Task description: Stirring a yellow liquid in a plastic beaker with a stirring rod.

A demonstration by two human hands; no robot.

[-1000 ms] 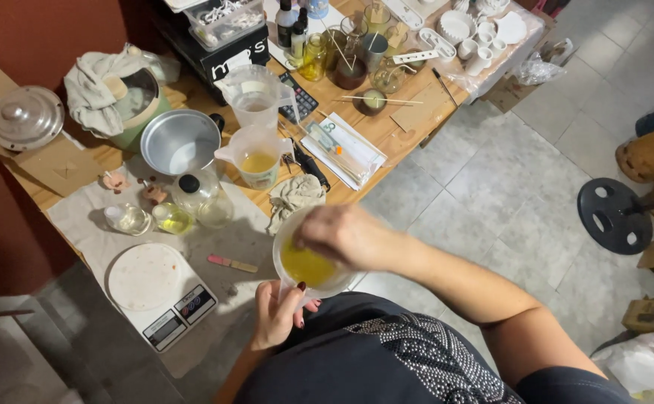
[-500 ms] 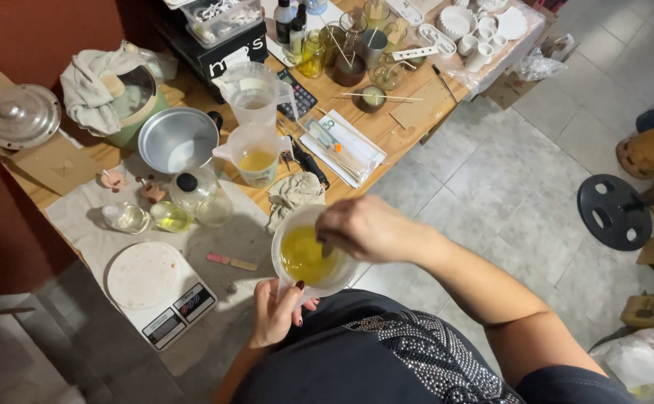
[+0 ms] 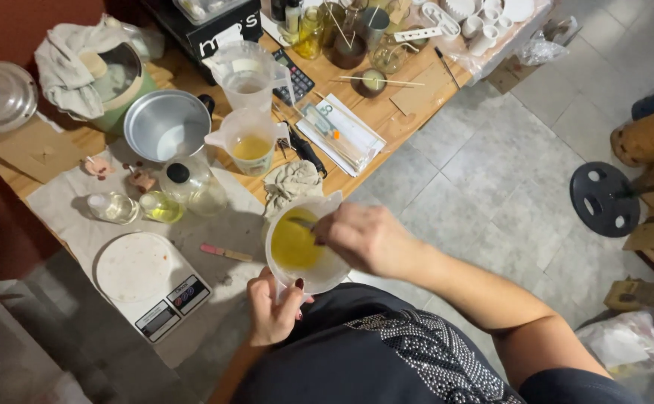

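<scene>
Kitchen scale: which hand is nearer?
Left. The left hand grips the jug just right of the kitchen scale; the right hand stirs farther right, beyond the jug.

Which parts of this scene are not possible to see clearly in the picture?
Head view only:
- Stirring tool: its grip is hidden inside the right hand.
- White jug: its handle is covered by the left hand.
- Scale display: too small to make out.

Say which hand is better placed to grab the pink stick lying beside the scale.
Probably left. The left hand sits on the same side as the pink stick, though it grips the white jug. The right hand holds a stirrer in the yellow liquid, farther off.
</scene>
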